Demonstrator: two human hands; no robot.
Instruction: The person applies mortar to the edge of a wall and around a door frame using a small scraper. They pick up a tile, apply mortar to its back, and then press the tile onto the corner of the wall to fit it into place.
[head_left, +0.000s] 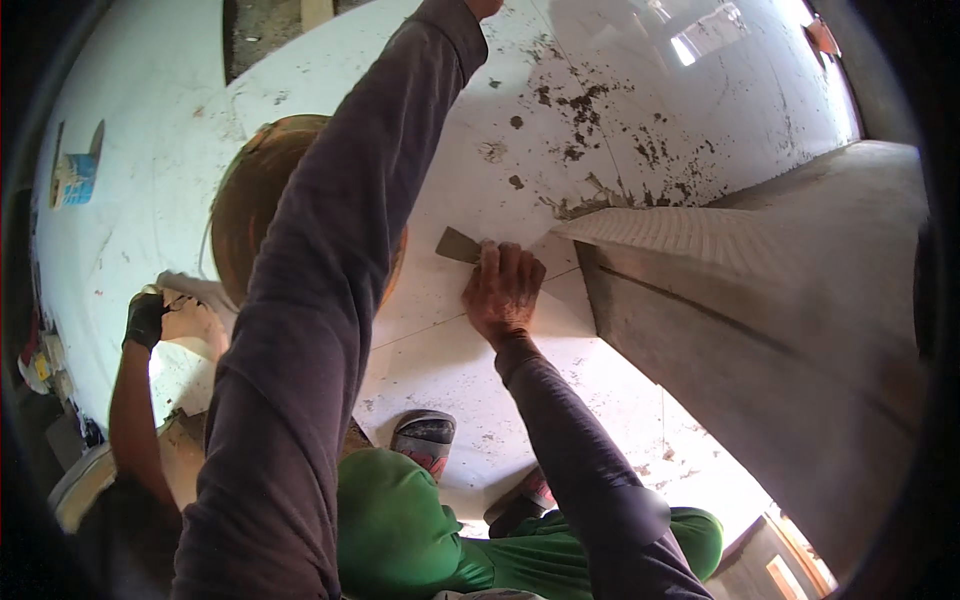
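Note:
My right hand (507, 285) is closed around a putty knife, its fingers wrapped over the handle, which they hide. The knife's flat grey blade (458, 245) sticks out to the left, over the pale floor tiles (440, 300). My left arm stretches far forward across the view. Only a sliver of my left hand (487, 7) shows at the top edge; its fingers are out of the picture. Right of my right hand is a grey ledge (700, 310), with ridged, combed mortar (680, 235) along its top. A brown-stained bucket (262, 205) stands partly behind my left sleeve.
Dark mortar crumbs (580, 115) are scattered over the tiles ahead. At the left, a co-worker's black-gloved hand (146, 318) is beside a pale object I cannot make out. A blue container (75, 180) stands at the far left. My sandalled foot (424, 440) is below.

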